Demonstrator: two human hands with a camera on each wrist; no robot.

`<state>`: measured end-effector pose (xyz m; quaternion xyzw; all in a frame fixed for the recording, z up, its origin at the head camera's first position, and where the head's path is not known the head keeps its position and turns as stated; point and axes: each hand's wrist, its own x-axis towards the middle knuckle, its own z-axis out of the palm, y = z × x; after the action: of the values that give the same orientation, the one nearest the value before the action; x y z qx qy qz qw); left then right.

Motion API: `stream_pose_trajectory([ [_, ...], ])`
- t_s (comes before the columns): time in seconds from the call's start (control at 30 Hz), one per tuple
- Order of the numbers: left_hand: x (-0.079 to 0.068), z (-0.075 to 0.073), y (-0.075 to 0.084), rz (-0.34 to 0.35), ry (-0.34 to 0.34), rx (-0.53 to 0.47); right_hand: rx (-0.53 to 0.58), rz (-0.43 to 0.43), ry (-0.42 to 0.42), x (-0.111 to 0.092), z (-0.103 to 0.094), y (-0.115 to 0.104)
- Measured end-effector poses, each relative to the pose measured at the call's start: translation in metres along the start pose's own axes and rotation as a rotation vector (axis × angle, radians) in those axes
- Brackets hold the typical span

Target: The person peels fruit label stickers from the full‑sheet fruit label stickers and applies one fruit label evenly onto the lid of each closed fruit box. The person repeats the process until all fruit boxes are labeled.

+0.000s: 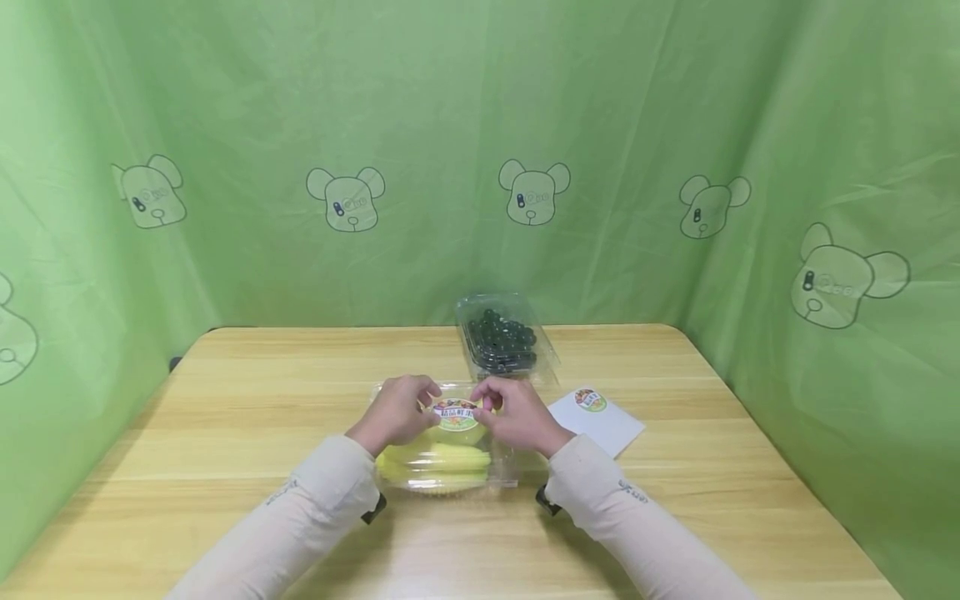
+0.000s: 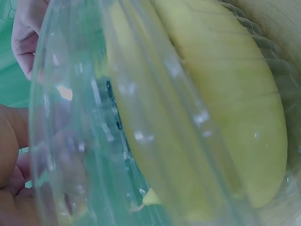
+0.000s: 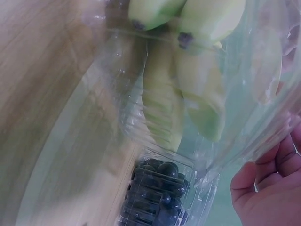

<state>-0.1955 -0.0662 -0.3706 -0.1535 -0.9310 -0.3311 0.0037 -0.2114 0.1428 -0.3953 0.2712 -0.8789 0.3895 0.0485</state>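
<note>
A clear plastic fruit box (image 1: pixel 502 471) holding yellow bananas (image 1: pixel 438 458) stands before me, its lid on top. Over the lid is an oval printed sticker (image 1: pixel 456 414), between my hands. My left hand (image 1: pixel 397 408) pinches its left end with curled thumb and forefinger, while my right hand (image 1: pixel 517 414) pinches the right end. Seen through the plastic in the right wrist view, the pale back of the sticker (image 3: pixel 266 66) is close to the lid; whether all of it touches cannot be told. Banana tips (image 3: pixel 186 40) show below it.
Behind the bananas is another clear box (image 1: pixel 468 312) with dark grapes (image 1: pixel 502 337). To the right lies a white sheet (image 1: pixel 600 429) bearing another round printed sticker (image 1: pixel 590 400). Green curtains (image 1: pixel 442 100) surround the wooden table (image 1: pixel 285 375) at the back and sides.
</note>
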Motion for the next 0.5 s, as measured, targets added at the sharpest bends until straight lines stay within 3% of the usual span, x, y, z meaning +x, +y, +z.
stream_pose_trajectory([
  [0.2, -0.0008, -0.0016, 0.001, -0.016, 0.025, -0.037, 0.005, -0.006, 0.013, 0.0001, -0.0012, 0.001],
  [0.37, -0.0041, -0.0046, 0.0026, -0.033, 0.105, -0.135, 0.007, -0.016, 0.055, -0.0025, -0.0046, -0.0001],
  [0.5, -0.01, -0.0076, 0.0027, -0.038, 0.188, -0.215, 0.019, 0.005, 0.14, -0.0059, -0.0049, -0.0008],
])
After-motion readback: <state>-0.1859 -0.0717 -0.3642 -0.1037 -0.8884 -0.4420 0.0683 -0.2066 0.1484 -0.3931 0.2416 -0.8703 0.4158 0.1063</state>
